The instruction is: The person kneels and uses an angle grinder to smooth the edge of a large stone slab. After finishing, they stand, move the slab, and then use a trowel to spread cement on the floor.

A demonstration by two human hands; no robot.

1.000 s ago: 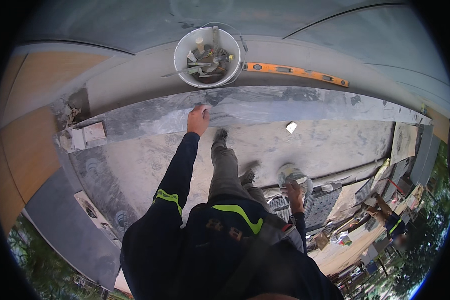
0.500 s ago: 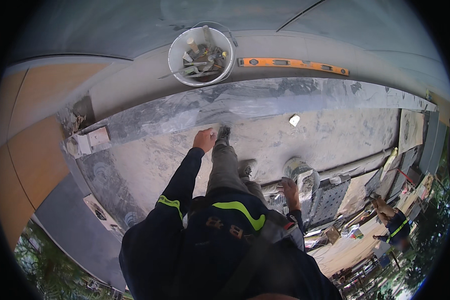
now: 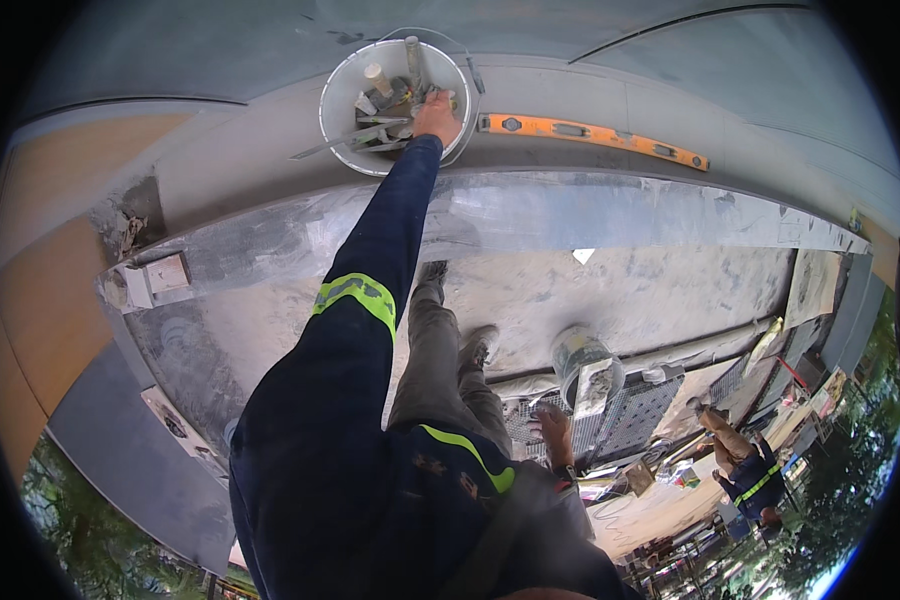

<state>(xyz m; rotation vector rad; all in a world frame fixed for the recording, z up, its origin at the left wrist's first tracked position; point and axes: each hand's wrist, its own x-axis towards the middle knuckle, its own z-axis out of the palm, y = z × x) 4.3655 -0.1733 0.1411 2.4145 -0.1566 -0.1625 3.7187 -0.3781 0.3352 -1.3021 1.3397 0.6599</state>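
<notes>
A white bucket (image 3: 346,98) with a wire handle stands against the wall ahead, holding several dusty hand tools. My left arm is stretched out over it, and my left hand (image 3: 437,119) reaches down inside at its right side. Its fingertips are among the tools and partly hidden, so a grip cannot be made out. A pale cylindrical handle (image 3: 377,80) and a long thin metal tool (image 3: 340,143) stick out of the bucket's left part. My right hand (image 3: 551,424) hangs low by my side with fingers apart, near a grey, smeared bucket (image 3: 575,362), holding nothing.
An orange spirit level (image 3: 595,136) lies right of the white bucket. A long grey ledge (image 3: 510,210) runs between me and it. A white scrap (image 3: 583,256) lies by the ledge. Black perforated mats (image 3: 635,415) are at the right; farther off, another person (image 3: 750,465) bends over.
My left hand has gone from beside my leg up and forward into the white bucket. My right hand has shifted slightly left and down. The other person has moved a little.
</notes>
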